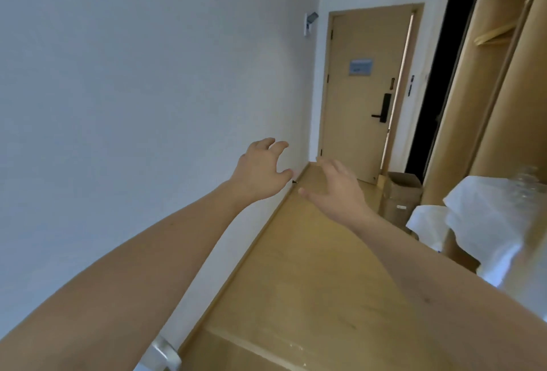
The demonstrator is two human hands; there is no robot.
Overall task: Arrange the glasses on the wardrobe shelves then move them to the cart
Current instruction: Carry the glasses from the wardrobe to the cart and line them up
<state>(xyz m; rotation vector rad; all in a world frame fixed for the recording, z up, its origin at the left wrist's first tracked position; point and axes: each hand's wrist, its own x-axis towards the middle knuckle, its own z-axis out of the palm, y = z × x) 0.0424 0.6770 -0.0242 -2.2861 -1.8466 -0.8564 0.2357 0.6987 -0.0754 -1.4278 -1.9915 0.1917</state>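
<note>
Clear glasses (527,184) sit blurred at the white-draped cart's (461,208) right edge; left hand (260,169) and right hand (337,190) spread, empty, risking a blind knock.

Soft, even daylight, a bright strip along the door (367,89) edge, slight motion blur, wide-angle bending at edges.

Left hand (262,168) and right hand (337,190) raised, empty, fingers spread, wooden floor (310,267), closed door (359,89)

Both bare arms outstretched; left hand (262,168) and right hand (337,190) empty, fingers spread, loosely curled.
</note>
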